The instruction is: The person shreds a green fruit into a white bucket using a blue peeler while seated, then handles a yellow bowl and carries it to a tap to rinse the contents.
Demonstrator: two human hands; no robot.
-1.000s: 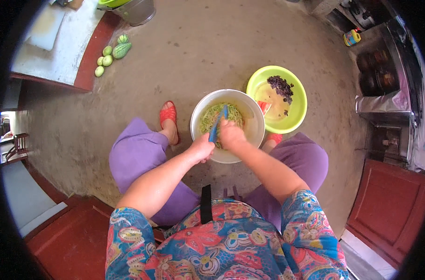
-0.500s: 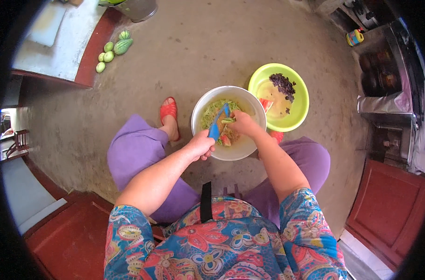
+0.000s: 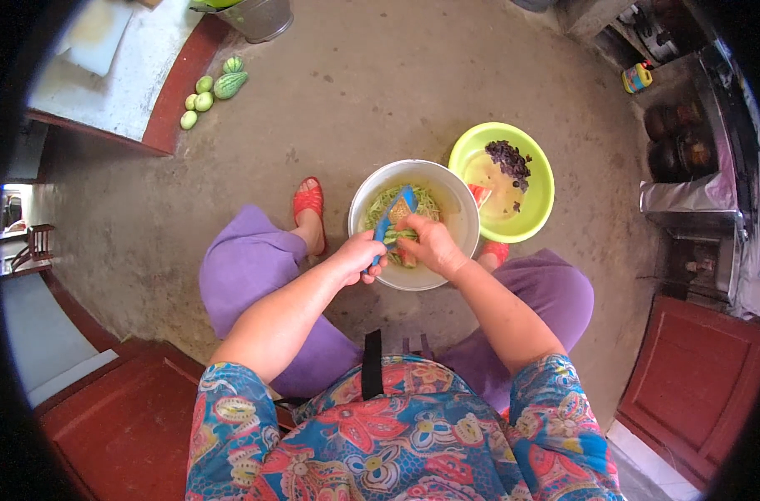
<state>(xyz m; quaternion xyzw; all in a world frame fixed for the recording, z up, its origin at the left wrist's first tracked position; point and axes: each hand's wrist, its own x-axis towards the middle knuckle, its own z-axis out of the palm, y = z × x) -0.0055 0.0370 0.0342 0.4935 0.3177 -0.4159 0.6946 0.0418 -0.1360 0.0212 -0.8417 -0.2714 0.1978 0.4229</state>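
My left hand (image 3: 362,254) is closed round the handle of a blue hand grater (image 3: 382,230), which slants up and away over a white basin (image 3: 355,194). My right hand (image 3: 434,247) pinches a pale green piece of vegetable (image 3: 399,235) at the near end of the grater; its fingers partly hide the piece. Thin green shreds (image 3: 424,200) lie in the basin beneath, and a small red chunk shows under my right fingers. The basin stands on the floor between my feet.
A lime-green basin (image 3: 547,179) with dark pieces (image 3: 509,163) in shallow liquid sits at the right. Several green melons (image 3: 230,84) lie beside the raised ledge at the far left. A metal bucket (image 3: 263,21) stands behind them. A yellow jug (image 3: 636,78) is at the far right.
My right hand has come nearer along the grater with the green piece, from its middle toward the handle end. My left hand keeps its grip. The whole view has shifted slightly.
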